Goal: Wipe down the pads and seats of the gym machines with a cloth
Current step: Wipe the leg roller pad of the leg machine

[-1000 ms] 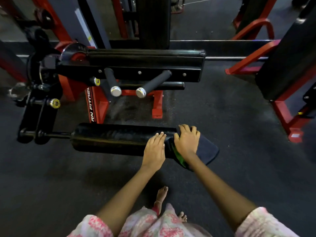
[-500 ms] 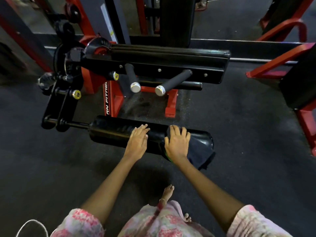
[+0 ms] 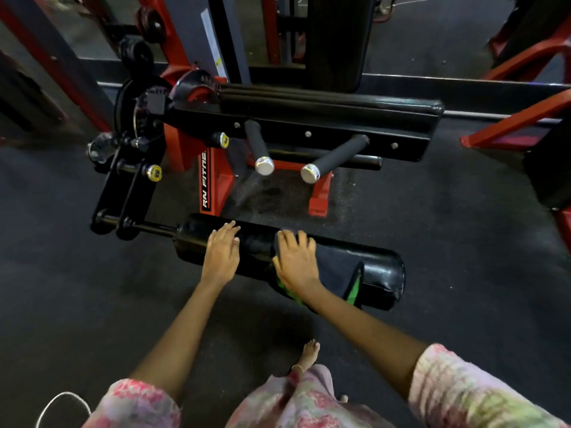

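My right hand (image 3: 296, 261) presses the cloth (image 3: 335, 268) flat on the roller pad (image 3: 380, 276), whose long axis runs left-right across mid-frame, left hand (image 3: 221, 253) resting flat beside it.

A dark cloth (image 3: 335, 267) is pressed flat onto the black roller pad (image 3: 383, 278) by the right hand (image 3: 296, 261); the left hand (image 3: 221, 253) is laid on the pad beside it.

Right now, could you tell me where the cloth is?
In the head view, the dark cloth lies draped over the roller pad, right of centre, under the right hand.
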Tool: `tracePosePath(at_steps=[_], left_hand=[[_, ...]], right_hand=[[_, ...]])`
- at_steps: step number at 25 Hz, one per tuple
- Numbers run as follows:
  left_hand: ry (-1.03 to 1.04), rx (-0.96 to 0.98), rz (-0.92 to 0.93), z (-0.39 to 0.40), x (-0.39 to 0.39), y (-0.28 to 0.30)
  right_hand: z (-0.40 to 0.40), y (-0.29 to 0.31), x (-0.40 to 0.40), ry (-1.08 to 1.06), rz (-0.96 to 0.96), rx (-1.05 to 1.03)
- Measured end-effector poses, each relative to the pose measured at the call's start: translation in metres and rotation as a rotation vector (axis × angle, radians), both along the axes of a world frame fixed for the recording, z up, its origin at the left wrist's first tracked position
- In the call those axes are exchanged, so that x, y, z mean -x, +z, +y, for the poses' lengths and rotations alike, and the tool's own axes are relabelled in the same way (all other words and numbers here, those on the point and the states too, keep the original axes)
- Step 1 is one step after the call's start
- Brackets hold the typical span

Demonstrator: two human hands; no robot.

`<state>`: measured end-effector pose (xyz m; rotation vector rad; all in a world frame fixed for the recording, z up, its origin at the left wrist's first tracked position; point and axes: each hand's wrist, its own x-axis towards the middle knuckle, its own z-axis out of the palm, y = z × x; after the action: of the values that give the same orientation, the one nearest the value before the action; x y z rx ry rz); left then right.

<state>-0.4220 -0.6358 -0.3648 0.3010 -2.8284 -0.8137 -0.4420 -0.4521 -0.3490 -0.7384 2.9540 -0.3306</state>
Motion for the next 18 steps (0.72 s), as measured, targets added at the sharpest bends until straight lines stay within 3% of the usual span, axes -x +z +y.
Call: tracePosePath(at_steps=[4,7,14,16,18], left_hand=[[0.066,-0.148,0.062,-0.014,-0.002,0.004],[0.08,-0.096,0.024,-0.023,0.0,0.007],[0.008,0.146,-0.266,-0.002,-0.006,0.004],[-0.015,0.223,-0.405,0.0,-0.002,0.007],[-0.038,0.238,-0.493,-0.003,0.003,0.016]], right_hand=[[-0.078,0.006,0.006,0.196,-0.066,0.012],[-0.087,0.003,0.015,0.255,-0.046,-0.05],[0.011,-0.008,0.002,0.18,0.004,-0.06],[0.012,-0.009,-0.001,0.144,0.048,-0.056],[-0.016,-0.005,-0.001,0.238,0.001,-0.043]])
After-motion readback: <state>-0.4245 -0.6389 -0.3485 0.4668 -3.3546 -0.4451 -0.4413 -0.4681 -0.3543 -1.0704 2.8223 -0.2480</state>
